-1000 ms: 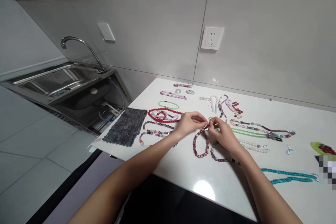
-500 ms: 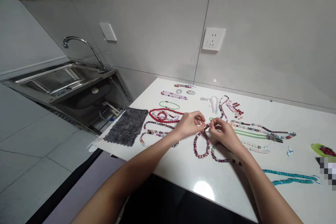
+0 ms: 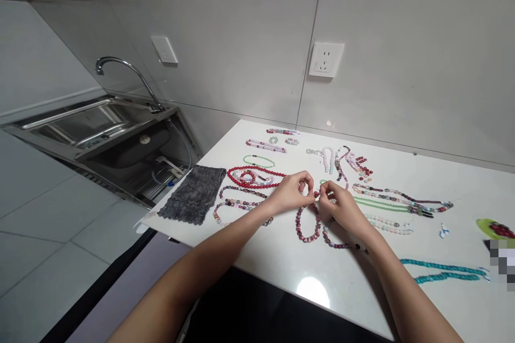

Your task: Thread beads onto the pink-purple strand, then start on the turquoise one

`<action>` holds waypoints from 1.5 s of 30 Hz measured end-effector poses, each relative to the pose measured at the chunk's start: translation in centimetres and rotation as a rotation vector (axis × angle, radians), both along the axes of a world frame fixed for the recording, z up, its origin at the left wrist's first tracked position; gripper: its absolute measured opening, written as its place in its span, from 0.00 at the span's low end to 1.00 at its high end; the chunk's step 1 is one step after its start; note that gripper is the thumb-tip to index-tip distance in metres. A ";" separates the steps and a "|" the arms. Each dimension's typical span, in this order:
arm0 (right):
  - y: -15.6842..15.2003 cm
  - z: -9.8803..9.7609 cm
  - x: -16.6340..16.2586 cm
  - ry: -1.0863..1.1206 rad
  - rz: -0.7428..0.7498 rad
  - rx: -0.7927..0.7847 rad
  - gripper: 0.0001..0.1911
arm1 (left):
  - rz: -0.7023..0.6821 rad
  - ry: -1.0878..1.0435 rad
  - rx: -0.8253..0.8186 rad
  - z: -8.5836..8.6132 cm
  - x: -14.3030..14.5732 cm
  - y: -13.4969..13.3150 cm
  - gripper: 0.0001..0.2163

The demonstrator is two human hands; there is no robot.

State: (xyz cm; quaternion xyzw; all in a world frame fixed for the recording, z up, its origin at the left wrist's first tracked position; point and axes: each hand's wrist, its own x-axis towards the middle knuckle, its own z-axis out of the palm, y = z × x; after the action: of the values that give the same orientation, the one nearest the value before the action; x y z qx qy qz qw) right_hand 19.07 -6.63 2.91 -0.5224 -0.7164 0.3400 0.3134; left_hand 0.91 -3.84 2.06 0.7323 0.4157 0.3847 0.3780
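A dark red bead string (image 3: 308, 239) hangs in a loop below my two hands, its lower part against the white counter. My left hand (image 3: 295, 190) pinches one side of its top between thumb and forefinger. Close on the right, my right hand (image 3: 340, 203) is also closed in a pinch on the string, with a red bead (image 3: 316, 194) showing between the two sets of fingertips. Any thread end there is too small to make out. Another dark beaded strand (image 3: 340, 246) lies under my right wrist, partly covered.
Bead strands surround my hands on the counter (image 3: 273, 262): a red necklace (image 3: 237, 185), green strands (image 3: 380, 204) and turquoise strands (image 3: 442, 266). A dark grey cloth (image 3: 195, 193) lies left. A yellow-green dish (image 3: 485, 228) holds red beads. Beyond the left edge is a steel sink (image 3: 100, 123).
My fingertips have shifted slightly at the top of the loop, and the red bead between them shows more plainly. The strands on the counter have not moved.
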 end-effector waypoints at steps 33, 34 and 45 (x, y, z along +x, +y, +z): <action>0.7 -0.8 0.5 -0.028 -0.007 0.011 0.06 | -0.349 -0.360 -0.447 0.0 -0.4 0.5 0.10; 0.7 -0.8 0.5 -0.032 -0.007 0.011 0.06 | -0.353 -0.353 -0.445 -0.1 -0.4 0.6 0.09; 0.5 -0.5 0.4 -0.024 -0.019 0.067 0.05 | -0.362 -0.311 -0.435 -0.5 -0.8 1.0 0.11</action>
State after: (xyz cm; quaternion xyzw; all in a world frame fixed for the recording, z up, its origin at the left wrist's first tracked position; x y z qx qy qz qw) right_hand 19.47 -6.09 2.39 -0.5223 -0.7261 0.3068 0.3253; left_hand 0.11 -2.83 1.55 0.6289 0.2884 0.3204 0.6470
